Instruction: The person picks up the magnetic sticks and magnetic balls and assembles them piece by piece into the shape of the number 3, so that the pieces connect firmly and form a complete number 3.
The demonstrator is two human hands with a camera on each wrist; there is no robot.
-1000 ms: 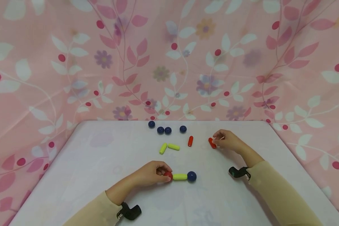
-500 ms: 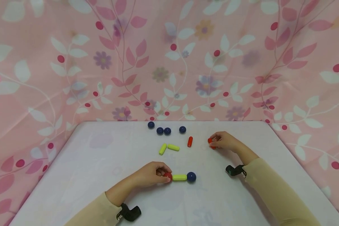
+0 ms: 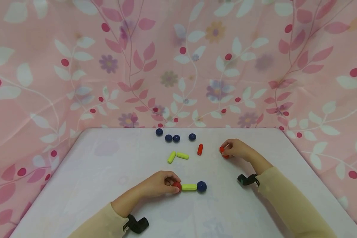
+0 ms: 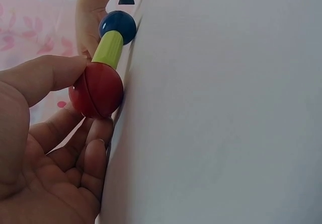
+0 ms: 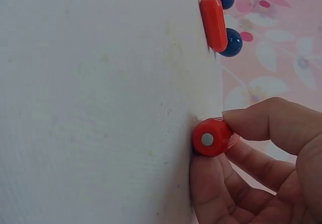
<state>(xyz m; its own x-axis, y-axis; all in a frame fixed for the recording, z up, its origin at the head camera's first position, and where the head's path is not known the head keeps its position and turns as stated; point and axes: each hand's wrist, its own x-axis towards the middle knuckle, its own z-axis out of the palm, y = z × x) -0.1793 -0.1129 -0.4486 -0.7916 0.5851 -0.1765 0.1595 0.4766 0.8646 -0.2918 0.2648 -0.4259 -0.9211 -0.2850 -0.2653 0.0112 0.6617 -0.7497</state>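
My left hand (image 3: pixel 159 182) pinches a red ball (image 4: pixel 98 90) between thumb and fingers at the front middle of the table. A yellow-green magnetic rod (image 3: pixel 189 187) runs from that ball to a dark blue ball (image 3: pixel 201 186), the three in one line. Farther back on the right, my right hand (image 3: pixel 236 148) pinches a red magnetic rod (image 5: pixel 214 137). Its end, with a round silvery magnet, faces the right wrist camera; the fingers cover part of its length in the head view.
Another red rod (image 3: pixel 200 149) lies left of my right hand. Two yellow-green rods (image 3: pixel 171 157) lie nearer the middle. Several dark blue balls (image 3: pixel 176 138) sit along the back of the white table (image 3: pixel 86 185), before a pink floral cloth (image 3: pixel 172 66).
My right thumb and fingers have come together round the red rod, and the forearm has shifted slightly left. The left hand stays on the red ball.
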